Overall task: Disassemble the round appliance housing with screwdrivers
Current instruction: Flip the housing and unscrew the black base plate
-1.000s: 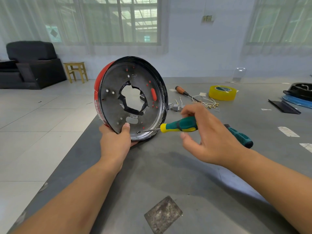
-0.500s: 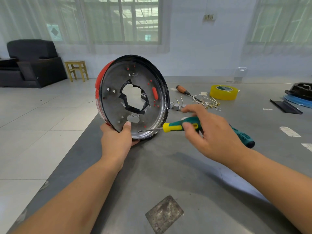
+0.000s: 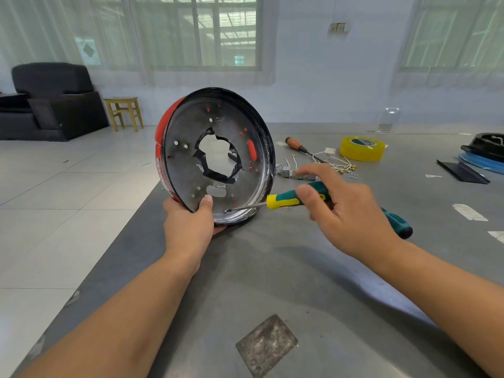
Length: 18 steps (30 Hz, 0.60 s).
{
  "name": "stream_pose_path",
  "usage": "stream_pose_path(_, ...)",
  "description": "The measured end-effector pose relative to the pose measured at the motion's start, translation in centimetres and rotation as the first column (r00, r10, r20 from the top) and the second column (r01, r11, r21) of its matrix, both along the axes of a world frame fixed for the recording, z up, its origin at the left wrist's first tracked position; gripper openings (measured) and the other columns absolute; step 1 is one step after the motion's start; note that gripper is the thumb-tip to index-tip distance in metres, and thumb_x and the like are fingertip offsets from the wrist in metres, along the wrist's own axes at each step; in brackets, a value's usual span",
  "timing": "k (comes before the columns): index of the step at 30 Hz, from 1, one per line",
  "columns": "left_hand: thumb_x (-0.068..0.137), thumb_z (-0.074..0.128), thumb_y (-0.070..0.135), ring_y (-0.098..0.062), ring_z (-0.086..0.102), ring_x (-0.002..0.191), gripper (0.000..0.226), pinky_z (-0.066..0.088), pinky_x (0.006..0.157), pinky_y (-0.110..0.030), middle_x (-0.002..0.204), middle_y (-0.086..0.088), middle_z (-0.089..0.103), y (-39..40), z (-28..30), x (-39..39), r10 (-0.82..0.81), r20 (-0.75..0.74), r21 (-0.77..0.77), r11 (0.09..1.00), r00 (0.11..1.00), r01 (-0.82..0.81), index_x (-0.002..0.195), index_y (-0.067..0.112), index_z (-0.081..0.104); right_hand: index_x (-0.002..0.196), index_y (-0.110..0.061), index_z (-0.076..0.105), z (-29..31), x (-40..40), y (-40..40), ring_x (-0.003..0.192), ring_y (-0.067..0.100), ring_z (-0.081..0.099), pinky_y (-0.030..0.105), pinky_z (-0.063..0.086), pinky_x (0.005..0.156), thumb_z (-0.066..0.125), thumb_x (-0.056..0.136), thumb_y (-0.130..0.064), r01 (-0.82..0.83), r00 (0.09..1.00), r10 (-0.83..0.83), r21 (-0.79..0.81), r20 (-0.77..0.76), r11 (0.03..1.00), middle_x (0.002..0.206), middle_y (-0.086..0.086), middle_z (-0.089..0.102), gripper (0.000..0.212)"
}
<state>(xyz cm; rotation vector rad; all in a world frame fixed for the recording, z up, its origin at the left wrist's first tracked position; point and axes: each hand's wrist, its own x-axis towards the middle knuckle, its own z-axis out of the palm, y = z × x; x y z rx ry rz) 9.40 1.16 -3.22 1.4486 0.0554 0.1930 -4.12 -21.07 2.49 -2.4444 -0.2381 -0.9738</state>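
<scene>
Head view. Round appliance housing point(image 3: 215, 156) stands on edge near the left border of the grey worktop point(image 3: 313, 290), tilted, its open metal inside facing the person. Black rim, red shell showing at the left side. Ragged hole in the middle of the plate; small holes and red plugs scattered around it.

Left hand point(image 3: 189, 227) grips the housing at its lower edge: thumb lies up on the inner plate, fingers wrap behind and under the rim.

Right hand point(image 3: 346, 211) holds a green-and-yellow screwdriver point(image 3: 294, 199) by the front of its handle, pinched between thumb and fingertips; index finger is stretched out above the handle. The shaft runs left, and the tip sits against the plate low down near the rim, just right of the left thumb. The dark green rear of the handle sticks out beyond the right wrist.

Behind the right hand, on the worktop: small grey connectors point(image 3: 289, 171) with a tangle of white wires point(image 3: 335, 160), a second screwdriver with an orange-brown handle point(image 3: 296, 144), a roll of yellow tape point(image 3: 361, 148). Far right: a black strip point(image 3: 461, 171) and a black part lying on a blue one point(image 3: 485, 151), cut off by the frame edge. A scuffed metal square point(image 3: 266, 345) lies near the front.

Off the worktop, left: tiled floor, a black armchair point(image 3: 51, 99), a small wooden stool point(image 3: 124, 111).
</scene>
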Motion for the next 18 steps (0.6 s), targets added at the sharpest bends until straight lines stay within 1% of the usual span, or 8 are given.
stream_pose_path(1, 0.098, 0.072, 0.025, -0.011, 0.072, 0.090, 0.037, 0.067, 0.075, -0.040, 0.112, 0.011, 0.062, 0.0, 0.0, 0.0, 0.000, -0.001, -0.005, 1.000, 1.000, 0.000, 0.124, 0.021, 0.046, 0.122, -0.043, 0.054, -0.1, 0.1, -0.1, 0.063, 0.013, 0.063, 0.034, 0.054, 0.059, 0.044, 0.101, -0.054, -0.004, 1.000, 0.005, 0.048, -0.019, 0.999, 0.070, -0.007, 0.065, 0.026)
stream_pose_path(3, 0.099, 0.072, 0.024, -0.011, 0.072, 0.092, 0.037, 0.067, 0.074, -0.040, 0.114, 0.010, 0.062, 0.0, 0.1, -0.1, -0.006, 0.003, -0.022, 1.000, 1.000, 0.006, 0.124, 0.021, 0.046, 0.113, -0.036, 0.062, -0.3, 0.2, -0.1, 0.072, 0.012, 0.061, 0.026, 0.052, 0.064, 0.060, 0.095, -0.030, -0.070, 0.997, 0.068, 0.099, 0.025, 0.993, 0.081, -0.013, 0.064, 0.018)
stream_pose_path(5, 0.099, 0.072, 0.024, -0.012, 0.071, 0.093, 0.036, 0.067, 0.075, -0.042, 0.115, 0.010, 0.062, 0.0, 0.1, -0.1, -0.011, 0.010, -0.031, 0.999, 1.000, 0.012, 0.124, 0.021, 0.046, 0.105, -0.028, 0.066, -0.5, 0.2, -0.3, 0.087, 0.014, 0.059, 0.023, 0.051, 0.072, 0.067, 0.085, -0.007, -0.114, 0.993, 0.111, 0.087, 0.037, 0.990, 0.096, -0.018, 0.060, 0.029)
stream_pose_path(7, 0.099, 0.072, 0.024, -0.011, 0.071, 0.094, 0.036, 0.067, 0.074, -0.041, 0.116, 0.010, 0.062, 0.0, 0.1, -0.1, -0.012, 0.010, -0.038, 0.999, 1.000, 0.013, 0.124, 0.021, 0.046, 0.101, -0.029, 0.066, -0.6, 0.4, -0.6, 0.089, 0.014, 0.058, 0.024, 0.052, 0.075, 0.068, 0.081, 0.002, -0.108, 0.994, 0.109, 0.152, 0.004, 0.982, 0.099, -0.017, 0.059, 0.037)
stream_pose_path(10, 0.099, 0.072, 0.024, -0.010, 0.070, 0.093, 0.037, 0.067, 0.072, -0.039, 0.114, 0.012, 0.061, -0.1, 0.2, -0.1, -0.008, 0.007, -0.039, 0.999, 1.000, 0.008, 0.125, 0.020, 0.046, 0.099, -0.034, 0.065, -1.1, 0.7, -0.9, 0.086, 0.012, 0.059, 0.021, 0.051, 0.073, 0.070, 0.082, 0.002, -0.092, 0.995, 0.100, 0.254, -0.019, 0.963, 0.099, -0.018, 0.060, 0.040)
stream_pose_path(12, 0.099, 0.071, 0.024, -0.009, 0.069, 0.093, 0.036, 0.067, 0.069, -0.036, 0.114, 0.012, 0.060, -0.1, 0.2, -0.1, -0.010, 0.010, -0.049, 0.999, 1.000, 0.011, 0.125, 0.020, 0.046, 0.099, -0.037, 0.064, -1.3, 0.9, -1.0, 0.086, 0.012, 0.061, 0.023, 0.054, 0.073, 0.070, 0.083, 0.000, -0.092, 0.995, 0.103, 0.302, -0.019, 0.949, 0.100, -0.018, 0.062, 0.041)
stream_pose_path(15, 0.100, 0.071, 0.022, -0.009, 0.068, 0.095, 0.030, 0.066, 0.066, -0.034, 0.114, 0.011, 0.060, -0.1, 0.2, -0.2, -0.024, 0.016, -0.078, 0.997, 1.000, 0.025, 0.117, 0.023, 0.046, 0.098, -0.042, 0.064, -1.5, 0.9, -1.2, 0.090, 0.017, 0.065, 0.033, 0.059, 0.080, 0.070, 0.085, 0.000, -0.065, 0.994, 0.092, 0.371, -0.057, 0.926, 0.102, -0.018, 0.065, 0.044)
stream_pose_path(18, 0.100, 0.071, 0.021, -0.009, 0.069, 0.096, 0.028, 0.066, 0.068, -0.036, 0.115, 0.011, 0.061, -0.1, 0.2, -0.3, -0.032, 0.025, -0.088, 0.996, 0.999, 0.034, 0.111, 0.028, 0.046, 0.097, -0.044, 0.065, -1.6, 1.0, -1.2, 0.092, 0.021, 0.069, 0.044, 0.061, 0.084, 0.069, 0.085, -0.001, -0.047, 0.991, 0.095, 0.433, -0.089, 0.900, 0.103, -0.017, 0.066, 0.044)
